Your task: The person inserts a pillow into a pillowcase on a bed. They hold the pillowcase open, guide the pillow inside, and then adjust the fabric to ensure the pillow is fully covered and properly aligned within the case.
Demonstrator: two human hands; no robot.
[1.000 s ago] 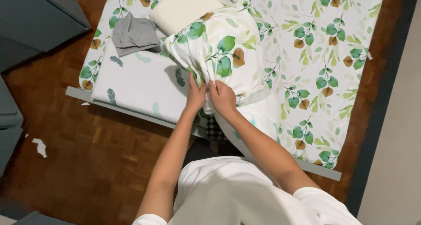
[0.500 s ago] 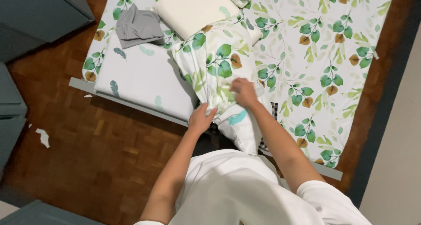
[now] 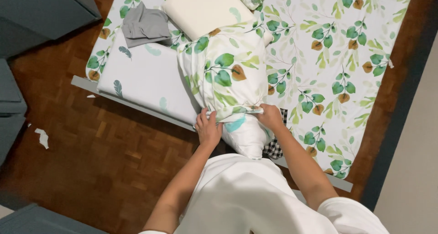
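Head view: leaf-print pillowcase (image 3: 226, 74), half-filled.

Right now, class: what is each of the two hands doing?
Left hand: closed on the open edge of the leaf-print pillowcase.
Right hand: closed on the same edge, over the pillow.

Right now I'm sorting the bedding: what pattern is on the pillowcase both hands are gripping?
The pillowcase is white with green and brown leaves, clearest in the head view.
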